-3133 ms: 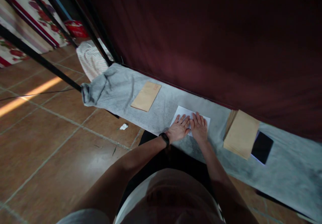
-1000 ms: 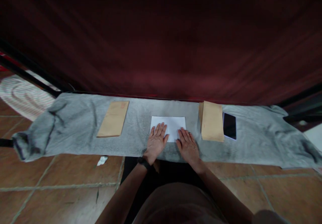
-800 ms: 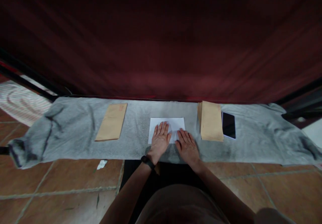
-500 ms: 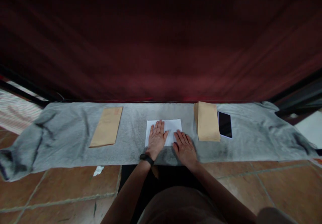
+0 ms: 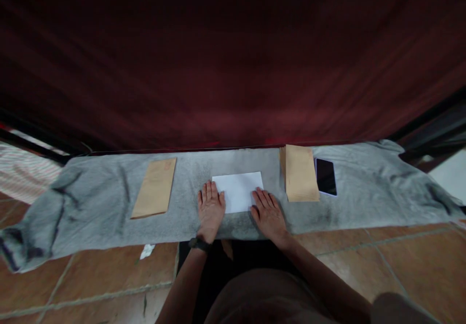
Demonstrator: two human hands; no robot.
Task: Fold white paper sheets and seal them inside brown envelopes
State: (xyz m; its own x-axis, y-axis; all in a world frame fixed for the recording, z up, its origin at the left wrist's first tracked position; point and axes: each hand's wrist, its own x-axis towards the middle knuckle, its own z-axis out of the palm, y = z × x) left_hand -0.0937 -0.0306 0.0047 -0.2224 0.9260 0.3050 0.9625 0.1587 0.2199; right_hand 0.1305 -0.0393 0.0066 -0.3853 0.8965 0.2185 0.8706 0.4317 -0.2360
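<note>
A white sheet of paper [image 5: 239,191] lies flat on the grey cloth [image 5: 196,169] in front of me. My left hand [image 5: 211,207] rests flat at the paper's left edge, fingers stretched out, with a dark band on the wrist. Over the paper's lower right corner lies my right hand [image 5: 268,215], also flat with its fingers a little apart. Neither hand grips anything. The parts of the paper beneath the hands are hidden.
To the left lies a brown envelope [image 5: 155,188]. A stack of brown envelopes [image 5: 301,174] sits to the right, beside a phone [image 5: 326,176] with a dark screen. Dark red fabric [image 5: 233,96] hangs behind the cloth. A white scrap [image 5: 147,251] lies on the tiled floor [image 5: 112,270].
My left hand has slid left across the paper, from its middle to its left edge. My right hand stays at the lower right corner. The view has tilted slightly.
</note>
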